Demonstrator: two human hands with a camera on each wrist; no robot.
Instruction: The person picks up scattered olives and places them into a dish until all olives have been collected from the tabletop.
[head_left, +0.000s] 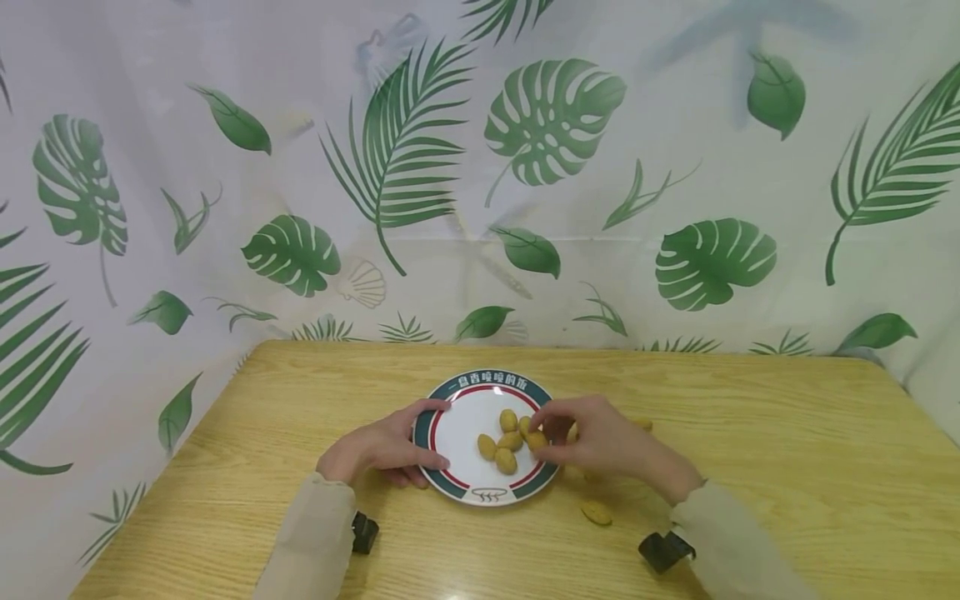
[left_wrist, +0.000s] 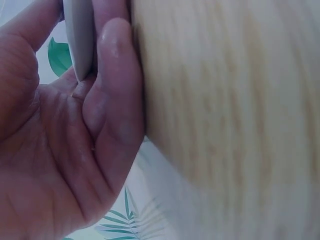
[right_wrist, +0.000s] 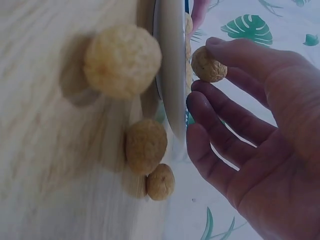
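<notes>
A white plate (head_left: 459,425) with a dark green and red rim lies on the wooden table. My left hand (head_left: 390,442) grips its left edge, with a finger and the thumb over the rim and other fingers underneath against the tabletop. Several yellow-brown walnuts (head_left: 507,461) rest on the right half of the plate. Above the plate's right side, my right hand (head_left: 600,437) pinches another walnut (right_wrist: 209,65) between thumb and fingers; its wrinkled surface shows in the right wrist view. The other fingers of that hand are loosely bent beside the rim.
On the table (head_left: 780,467) right of the plate lie more walnuts: one nearer the front (head_left: 596,512), others partly behind the right hand. The right wrist view shows a large near walnut (right_wrist: 122,61) and two smaller ones. A leaf-printed cloth (head_left: 450,167) hangs behind the table.
</notes>
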